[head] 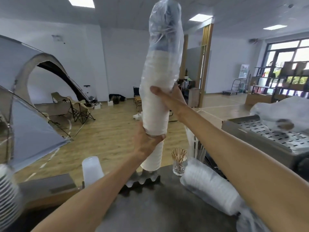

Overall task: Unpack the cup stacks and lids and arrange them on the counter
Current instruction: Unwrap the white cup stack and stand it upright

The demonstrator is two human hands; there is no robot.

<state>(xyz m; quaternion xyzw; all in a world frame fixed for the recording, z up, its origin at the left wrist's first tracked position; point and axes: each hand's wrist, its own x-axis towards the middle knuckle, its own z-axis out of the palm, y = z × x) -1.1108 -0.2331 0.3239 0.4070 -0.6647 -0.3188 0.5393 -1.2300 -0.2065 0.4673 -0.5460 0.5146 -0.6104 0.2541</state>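
A tall stack of white paper cups point(154, 118) stands upright on the counter's back edge, its upper part inside a clear plastic sleeve point(164, 47) that reaches to the top of the view. My left hand point(147, 141) grips the bare stack low down, just under the sleeve's open end. My right hand point(168, 94) grips the sleeve and the cups inside it higher up. A bagged stack of white lids point(212, 186) lies on its side on the counter at the right. A short stack of translucent cups point(92, 169) stands upside down at the left.
A glass of wooden stirrers point(178, 160) stands behind the lids. A grey ridged holder point(142, 180) sits under the cup stack. A perforated steel tray point(274, 134) holds crumpled plastic point(284, 111) at right. Another ribbed cup stack point(8, 195) shows at the left edge. The dark counter point(158, 208) lies below.
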